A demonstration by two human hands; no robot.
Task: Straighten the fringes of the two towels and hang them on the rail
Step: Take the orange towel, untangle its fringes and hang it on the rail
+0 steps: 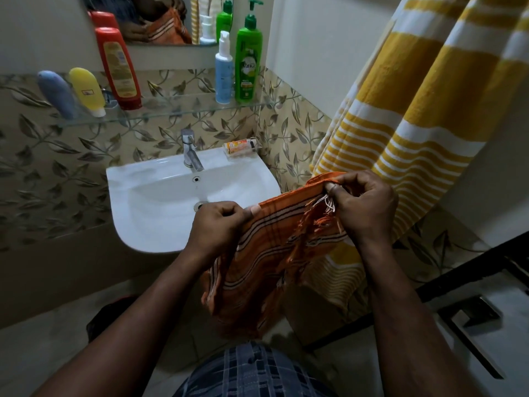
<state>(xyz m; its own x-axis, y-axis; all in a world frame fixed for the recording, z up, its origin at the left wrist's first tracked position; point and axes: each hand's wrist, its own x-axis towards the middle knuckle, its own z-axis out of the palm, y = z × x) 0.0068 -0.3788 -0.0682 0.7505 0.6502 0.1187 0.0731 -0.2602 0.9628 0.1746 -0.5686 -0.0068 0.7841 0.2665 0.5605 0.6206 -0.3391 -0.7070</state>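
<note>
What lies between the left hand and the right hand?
Head view: only the orange towel, its top edge held by the left hand and the right hand.

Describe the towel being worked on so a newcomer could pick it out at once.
Start at the white sink; just right of it, the left hand and right hand hold a towel, the right pinching its tangled fringe. It is orange with thin dark and white stripes, unlike the yellow towel with broad white bands hanging behind it.
</note>
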